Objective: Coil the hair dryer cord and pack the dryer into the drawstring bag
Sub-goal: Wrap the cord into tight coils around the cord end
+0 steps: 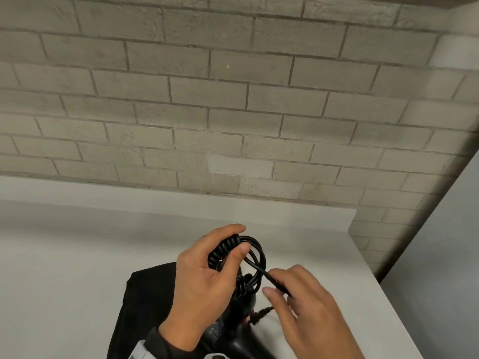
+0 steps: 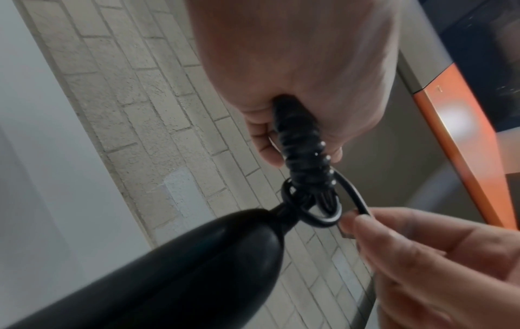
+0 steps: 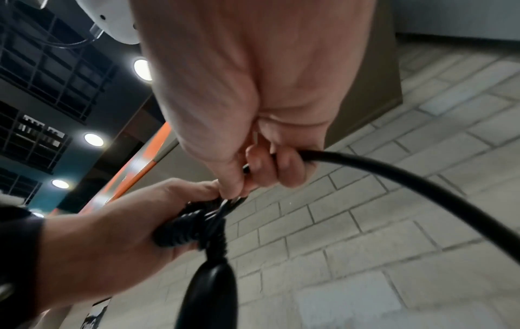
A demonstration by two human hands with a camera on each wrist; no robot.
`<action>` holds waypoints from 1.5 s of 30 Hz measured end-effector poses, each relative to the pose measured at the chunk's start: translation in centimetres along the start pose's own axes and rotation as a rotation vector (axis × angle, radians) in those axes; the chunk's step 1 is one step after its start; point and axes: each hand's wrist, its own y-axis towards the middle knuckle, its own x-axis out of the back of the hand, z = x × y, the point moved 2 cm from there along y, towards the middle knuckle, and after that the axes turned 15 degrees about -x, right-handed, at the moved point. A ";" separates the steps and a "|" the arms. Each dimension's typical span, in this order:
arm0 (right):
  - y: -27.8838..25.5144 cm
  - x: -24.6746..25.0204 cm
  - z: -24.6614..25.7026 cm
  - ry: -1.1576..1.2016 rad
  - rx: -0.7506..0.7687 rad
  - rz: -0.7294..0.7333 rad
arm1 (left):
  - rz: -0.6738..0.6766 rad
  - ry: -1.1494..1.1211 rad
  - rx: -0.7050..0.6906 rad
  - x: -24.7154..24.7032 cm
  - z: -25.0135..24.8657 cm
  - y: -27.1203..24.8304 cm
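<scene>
My left hand (image 1: 207, 270) grips the bundled black cord (image 1: 225, 248) above the table, thumb over the spiral part; its loops (image 1: 258, 260) stick out to the right. The black hair dryer (image 1: 233, 335) hangs below the bundle, and its handle (image 2: 197, 267) (image 3: 208, 296) shows in both wrist views. My right hand (image 1: 308, 309) pinches the straight end of the cord (image 1: 272, 278) (image 3: 394, 173) just right of the loops. The black drawstring bag (image 1: 145, 301) lies flat on the table under my left hand.
The white table (image 1: 77, 255) stands against a pale brick wall (image 1: 233, 99); its right edge (image 1: 383, 288) is near my right hand. A reddish braided string (image 1: 261, 313) lies beside the dryer.
</scene>
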 end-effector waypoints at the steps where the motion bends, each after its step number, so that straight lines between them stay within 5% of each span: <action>1: 0.5 0.6 0.0 0.006 0.024 -0.029 | 0.006 0.007 0.001 0.1 0.1 0.0; 11: 4.4 4.3 1.4 0.086 0.204 -0.181 | 0.082 -0.009 -0.028 -0.2 -0.5 -0.1; 19: 5.6 3.3 1.7 0.308 0.119 -0.172 | 0.055 -0.031 -0.039 -0.2 -0.7 -0.1; 29: 5.7 -0.5 0.2 0.651 -0.138 0.008 | 0.005 -0.060 -0.070 -0.2 -1.1 -0.5; 37: 3.9 -1.4 -0.3 0.790 -0.120 0.313 | -0.048 -0.011 -0.052 -0.2 -0.4 -0.9; 45: 3.4 -1.5 0.2 0.719 -0.197 0.276 | -0.039 0.046 -0.026 -0.3 -0.6 -0.6</action>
